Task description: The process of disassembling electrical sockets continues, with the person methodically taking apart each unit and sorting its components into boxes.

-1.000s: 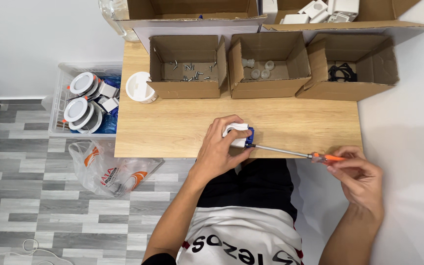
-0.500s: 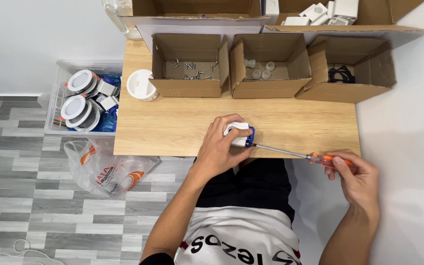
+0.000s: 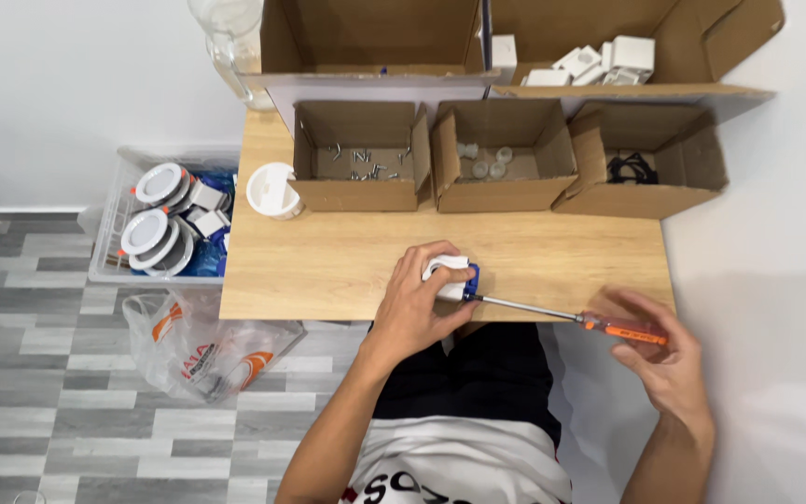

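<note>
Left hand (image 3: 422, 303) closed around a small white-and-blue fitting (image 3: 452, 278) at the near edge of the wooden surface (image 3: 328, 261). Right hand (image 3: 669, 359) pinches the orange handle of a screwdriver (image 3: 571, 319), its shaft tip touching the fitting's blue part. Three open cardboard boxes (image 3: 501, 154) stand behind.

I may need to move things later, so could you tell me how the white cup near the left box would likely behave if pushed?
The white cup looks thin-walled and seems empty, so it is probably light and would slide easily on the smooth wooden table. Being round, it would likely roll if tipped. It stands near the table's left edge, so a careless push could send it off.
</note>
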